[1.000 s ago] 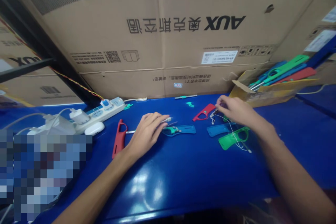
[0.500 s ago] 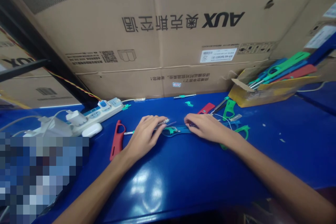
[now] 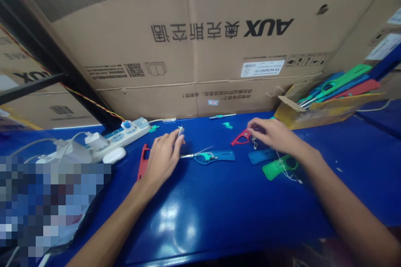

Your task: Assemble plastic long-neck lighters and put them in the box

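Observation:
My left hand is closed, its thumb and fingers pinching a small clear part with a metal tip. Under and beside it lies a red lighter handle, partly covered. Just right of that hand, a blue see-through lighter shell holds a metal tube, a green trigger and thin wires. My right hand is closed at the end of a red lighter shell, whose finger loop shows. Thin white wires hang below its fingertips. Another blue shell and a green shell lie below my right wrist.
A cut-open carton of assembled-looking lighters stands at the back right. On the left are a white power strip with plugs and a white case. Small green pieces lie near the large cardboard wall.
My right hand has moved right and back from the middle blue shell to the red shell. My left hand, still pinching the clear part, has shifted left. Wires now lie across the green shell.

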A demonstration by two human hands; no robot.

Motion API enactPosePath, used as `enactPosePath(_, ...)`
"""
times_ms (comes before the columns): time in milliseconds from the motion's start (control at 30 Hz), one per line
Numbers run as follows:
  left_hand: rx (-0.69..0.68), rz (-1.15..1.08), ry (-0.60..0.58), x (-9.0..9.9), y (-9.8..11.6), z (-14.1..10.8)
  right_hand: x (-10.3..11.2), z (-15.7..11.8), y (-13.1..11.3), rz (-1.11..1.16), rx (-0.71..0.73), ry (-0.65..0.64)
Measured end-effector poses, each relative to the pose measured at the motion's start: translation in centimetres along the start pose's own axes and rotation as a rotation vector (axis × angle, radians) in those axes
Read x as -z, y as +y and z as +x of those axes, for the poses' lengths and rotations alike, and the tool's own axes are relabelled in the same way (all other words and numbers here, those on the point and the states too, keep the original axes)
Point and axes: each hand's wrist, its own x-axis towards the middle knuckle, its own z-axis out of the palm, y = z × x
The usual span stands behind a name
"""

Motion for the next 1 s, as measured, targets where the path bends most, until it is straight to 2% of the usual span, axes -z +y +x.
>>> enactPosePath(100,0.034,-0.029,-0.018,0.3,-0.3,0.2,1.8,-0.6,2.8,0.014,-0.119,-0.026)
enactPosePath(233,0.020,-0.079,-0.027,-0.1,-0.1,0.1,3.5,-1.8,6.2,0.127,-0.256,-0.237)
enactPosePath(300,0.009,-0.081,-0.041,-0.4,0.1,0.0,4.0,-2.4,7.3,0.188,-0.292,-0.336)
enactPosePath(400,0.004,-0.079,-0.052,-0.8,0.0,-0.2,4.3,-3.0,8.2,0.218,-0.312,-0.393)
enactPosePath(567,-0.012,-0.075,-0.057,-1.0,-0.3,-0.3,4.2,-3.0,7.9,0.221,-0.302,-0.382)
enactPosePath(733,-0.119,-0.051,-0.030,-1.3,0.0,-0.6,3.5,-2.1,5.9,0.234,-0.220,-0.261)
enactPosePath(867,-0.178,-0.049,-0.044,-1.5,0.3,-0.8,3.0,-1.6,4.5,0.213,-0.165,-0.244)
enactPosePath(1000,-0.187,0.029,-0.082,-1.5,-0.1,-0.7,3.0,-1.8,5.2,0.177,-0.166,-0.246)
